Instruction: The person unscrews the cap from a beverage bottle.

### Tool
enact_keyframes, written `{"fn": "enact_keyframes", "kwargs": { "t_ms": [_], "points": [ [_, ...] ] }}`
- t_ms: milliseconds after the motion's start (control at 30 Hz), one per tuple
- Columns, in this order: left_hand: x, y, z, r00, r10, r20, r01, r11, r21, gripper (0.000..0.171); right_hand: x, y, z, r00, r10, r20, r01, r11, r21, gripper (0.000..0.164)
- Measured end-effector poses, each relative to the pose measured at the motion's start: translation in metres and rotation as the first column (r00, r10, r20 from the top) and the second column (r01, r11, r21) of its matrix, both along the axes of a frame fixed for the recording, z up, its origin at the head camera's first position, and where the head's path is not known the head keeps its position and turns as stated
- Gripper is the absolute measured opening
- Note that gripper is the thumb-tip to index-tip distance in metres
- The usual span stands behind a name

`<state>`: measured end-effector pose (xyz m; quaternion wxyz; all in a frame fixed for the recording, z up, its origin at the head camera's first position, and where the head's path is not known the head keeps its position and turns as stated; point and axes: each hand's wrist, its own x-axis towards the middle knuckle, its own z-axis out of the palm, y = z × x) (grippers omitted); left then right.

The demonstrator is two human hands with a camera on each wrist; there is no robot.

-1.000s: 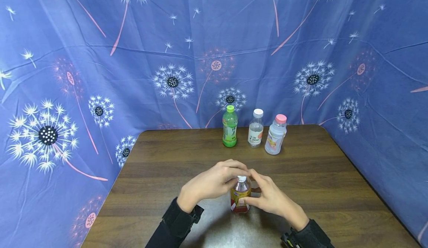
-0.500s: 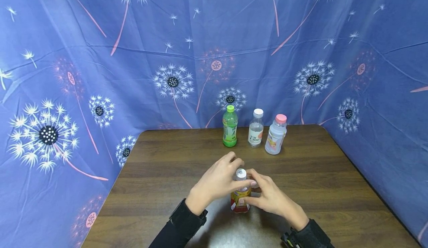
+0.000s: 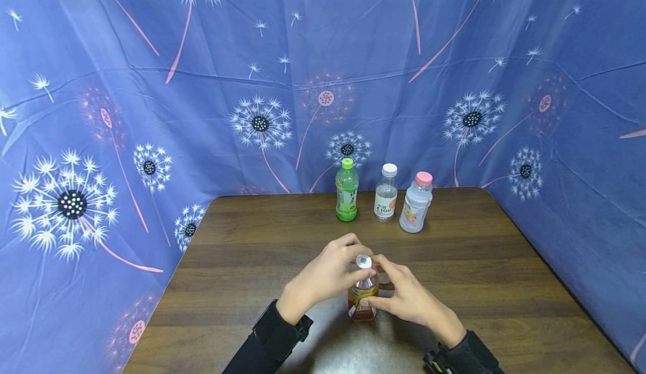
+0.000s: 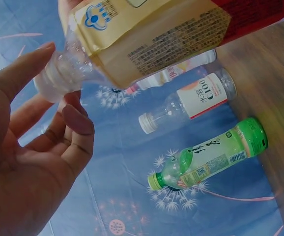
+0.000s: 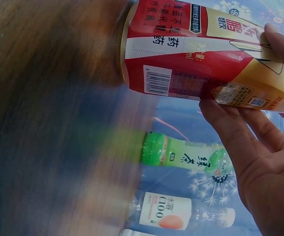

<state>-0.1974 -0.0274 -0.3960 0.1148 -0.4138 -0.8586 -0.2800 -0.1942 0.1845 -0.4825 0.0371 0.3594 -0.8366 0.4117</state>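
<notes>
A bottle with a yellow and red label (image 3: 357, 300) stands upright on the table near its front, its white cap (image 3: 363, 261) on the neck. My right hand (image 3: 411, 298) grips the bottle's body from the right, thumb in front. Its fingers curve behind the label (image 5: 186, 59) in the right wrist view. From the left, my left hand (image 3: 320, 276) pinches the cap between thumb and fingers. Up close in the left wrist view, the thumb lies against one side of the translucent white cap (image 4: 51, 81) and the fingertips against the other.
Behind the hands, a green bottle (image 3: 346, 192), a clear bottle with a white cap (image 3: 386, 194) and a pale bottle with a pink cap (image 3: 416, 203) stand along the back of the wooden table (image 3: 262, 239). A blue dandelion-print cloth (image 3: 202, 110) hangs behind.
My left hand has come off its position over the cap, swung its thumb out to the right, then drawn the thumb back against the cap. The right hand and bottle stay put.
</notes>
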Motion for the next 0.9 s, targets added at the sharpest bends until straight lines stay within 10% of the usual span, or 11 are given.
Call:
{"fn": "enact_keyframes", "kwargs": {
  "t_ms": [667,900],
  "points": [
    [-0.004,-0.011,0.009,0.971,-0.22,0.094,0.225,0.973,-0.044,0.038,0.001,-0.001,-0.004,0.996,-0.032,-0.077,0.029,0.999,-0.03,0.071],
    [0.003,-0.001,0.006,0.996,-0.084,0.004,0.084,0.992,-0.099,0.037,0.002,0.0,-0.002,0.999,-0.053,0.003,0.053,0.998,-0.03,0.069]
  ]
}}
